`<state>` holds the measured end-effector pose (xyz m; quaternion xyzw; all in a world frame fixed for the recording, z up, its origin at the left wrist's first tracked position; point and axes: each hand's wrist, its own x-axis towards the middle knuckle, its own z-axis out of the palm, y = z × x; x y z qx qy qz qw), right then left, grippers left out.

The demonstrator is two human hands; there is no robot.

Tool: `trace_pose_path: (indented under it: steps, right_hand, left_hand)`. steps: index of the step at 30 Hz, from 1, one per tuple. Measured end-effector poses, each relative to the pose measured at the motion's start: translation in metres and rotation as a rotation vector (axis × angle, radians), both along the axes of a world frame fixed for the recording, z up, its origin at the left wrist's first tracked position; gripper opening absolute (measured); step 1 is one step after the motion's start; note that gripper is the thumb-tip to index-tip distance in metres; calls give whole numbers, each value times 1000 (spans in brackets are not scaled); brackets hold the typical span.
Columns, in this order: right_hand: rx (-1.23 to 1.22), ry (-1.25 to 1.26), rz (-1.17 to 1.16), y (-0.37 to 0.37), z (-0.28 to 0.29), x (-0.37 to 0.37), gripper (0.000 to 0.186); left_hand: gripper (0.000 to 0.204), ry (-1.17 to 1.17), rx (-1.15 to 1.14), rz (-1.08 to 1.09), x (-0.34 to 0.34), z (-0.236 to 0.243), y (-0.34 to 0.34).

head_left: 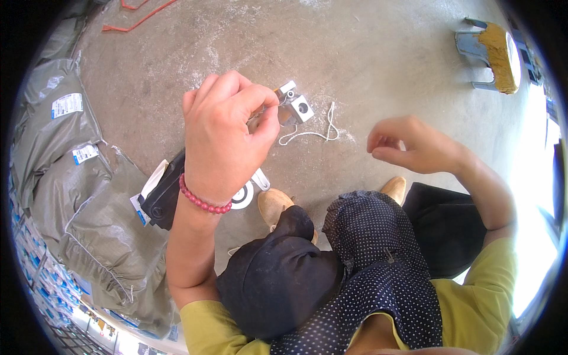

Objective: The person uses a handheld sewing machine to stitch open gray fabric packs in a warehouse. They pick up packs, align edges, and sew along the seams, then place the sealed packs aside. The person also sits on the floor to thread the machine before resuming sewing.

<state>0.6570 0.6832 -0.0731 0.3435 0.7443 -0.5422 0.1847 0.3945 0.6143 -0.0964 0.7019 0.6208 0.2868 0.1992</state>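
Note:
My left hand (228, 133), with a red bead bracelet (204, 201) at the wrist, is raised at centre left. Its thumb and index finger are pinched together; what lies between the tips is too small to make out. Right beside these fingertips is a silvery metal part (302, 109) with a round hole. A white cord (307, 135) trails from below it in a loose curve. Behind the wrist shows a black device (164, 198) with a white round piece (242, 196), mostly hidden by my arm. My right hand (408, 142) hovers farther right, fingers loosely curled, holding nothing visible.
Grey-green woven sacks (112, 207) with white labels are piled along the left. A blue stool (494, 56) with a brown-stained part stands at the far right. Red strips (139, 21) lie on the concrete floor (367, 59). My tan shoes (275, 204) are below.

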Motion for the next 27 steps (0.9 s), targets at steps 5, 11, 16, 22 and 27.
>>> trace_pose_path:
  steps: [5, 11, 16, 22, 27]
  right_hand:
    - [17, 31, -4, 0, 0, 0, 13]
    - [367, 410, -48, 16, 12, -26, 27]
    - [666, 796, -45, 10, 7, -76, 26]
    - [525, 804, -126, 2, 7, -82, 14]
    - [489, 750, -131, 2, 11, -83, 10]
  left_hand:
    - [11, -7, 4, 2, -3, 2, -1]
    - [12, -155, -6, -50, -8, 28, -6]
    - [13, -343, -100, -45, -2, 33, -8]
    - [15, -484, -87, 28, -1, 31, -15]
    - [16, -394, -15, 33, -2, 31, -17]
